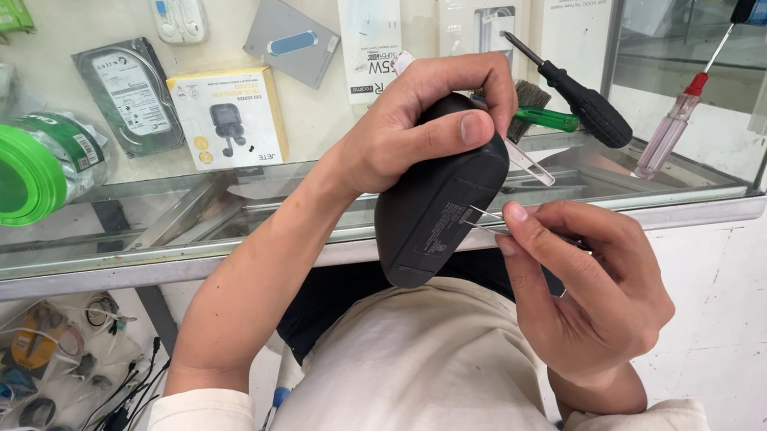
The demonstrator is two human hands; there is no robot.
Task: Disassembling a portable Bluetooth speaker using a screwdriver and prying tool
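- One black rounded device [435,203] sits at the centre of the view, held in the air just above the near edge of the glass counter [206,212], its flat labelled face turned toward the person.
- The left hand [420,122] is wrapped over the top of the device from 11 o'clock, thumb pressed across its front and fingers curled behind, firmly clamped on it.
- The right hand [592,283] comes in from 4 o'clock, thumb and forefinger pinched together on thin metal tweezers [486,221] whose tips touch the device's right edge.
- The two hands are close, joined only through the device and the tweezers.
- At 1 o'clock of the device, on the counter, lie a black-handled screwdriver [582,95], a green-handled tool [544,118], a small brush [529,101] and, further toward 2 o'clock, a clear-handled screwdriver with a red collar [674,125].
- At 10 o'clock, under the glass, are a yellow product box [231,116] and a bare hard drive [128,93].
- At 9 o'clock, well apart, lie green rolls in clear wrap [9,171].
- At 7 o'clock, below the counter, is a tangle of cables [76,373].
- At 6 o'clock is the person's cream shirt [438,401].
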